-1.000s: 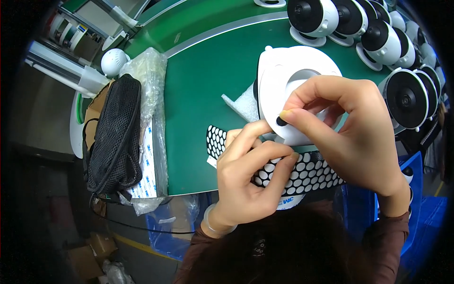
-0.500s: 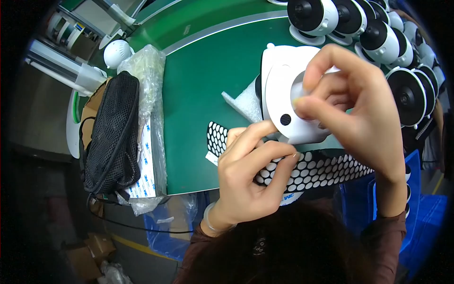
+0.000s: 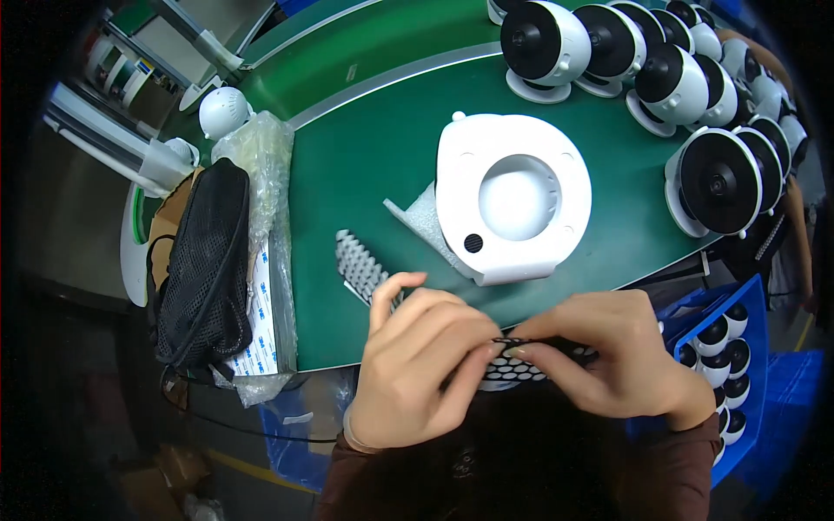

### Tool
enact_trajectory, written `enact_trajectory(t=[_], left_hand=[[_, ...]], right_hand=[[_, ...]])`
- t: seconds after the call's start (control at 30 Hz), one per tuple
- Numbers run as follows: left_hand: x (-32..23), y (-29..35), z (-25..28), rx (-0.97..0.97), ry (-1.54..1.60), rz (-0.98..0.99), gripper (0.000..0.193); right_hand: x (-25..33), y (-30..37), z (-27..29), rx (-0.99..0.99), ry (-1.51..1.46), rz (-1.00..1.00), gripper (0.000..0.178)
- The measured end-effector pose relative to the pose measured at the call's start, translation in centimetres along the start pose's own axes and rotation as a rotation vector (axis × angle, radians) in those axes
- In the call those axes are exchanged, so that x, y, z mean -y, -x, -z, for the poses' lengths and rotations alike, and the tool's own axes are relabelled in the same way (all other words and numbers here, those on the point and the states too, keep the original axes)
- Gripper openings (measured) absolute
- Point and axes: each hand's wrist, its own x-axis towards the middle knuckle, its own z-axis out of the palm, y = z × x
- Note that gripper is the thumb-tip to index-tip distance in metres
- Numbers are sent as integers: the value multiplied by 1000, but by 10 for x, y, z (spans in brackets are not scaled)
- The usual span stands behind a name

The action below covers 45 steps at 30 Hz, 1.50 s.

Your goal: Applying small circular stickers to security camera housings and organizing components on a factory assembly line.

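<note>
My left hand is closed on a black strip covered in white round stickers, near the table's front edge. The strip's far end sticks out past my left fingers and looks blurred. Beside it, my right hand pinches the same strip between thumb and fingertips, almost touching the left fingertips. Whether a single sticker is between those fingers is hidden. Beyond both hands lies a white rounded plastic housing with a large round recess and a small black sticker. A piece of white foam wrap lies partly under it.
Several white cameras with black fronts stand at the right of the green table. A blue crate with similar round units is at lower right. On the left are a black mesh bag and a plastic-wrapped stack.
My right hand has come down from the housing's recess to the sticker strip. The housing, formerly partly covered by my hands, now shows fully. My left hand has moved slightly down and left.
</note>
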Motion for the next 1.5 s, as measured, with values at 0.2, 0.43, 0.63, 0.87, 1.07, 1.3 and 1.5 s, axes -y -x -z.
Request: enact_trajectory(t=[0.2, 0.43, 0.63, 0.87, 1.07, 1.3, 1.5], left_hand=[[4, -5, -5, -81, 77, -52, 13], [11, -11, -9, -43, 168, -73, 10], [6, -13, -14, -95, 132, -87, 10], [5, -13, -17, -141, 66, -106, 11], [5, -12, -20, -161, 59, -100, 11], [5, -12, -21, -178, 74, -88, 10], [8, -13, -27, -226, 131, -44, 10]], right_hand=[[-1, 2, 1, -56, 30, 87, 14], [-8, 2, 2, -110, 45, 137, 15], [-7, 3, 0, -257, 203, 215, 16], [-1, 3, 1, -294, 233, 152, 22], [-2, 3, 3, -284, 245, 165, 21], [-3, 0, 7, -205, 150, 76, 20], [-3, -2, 3, -262, 212, 92, 20]])
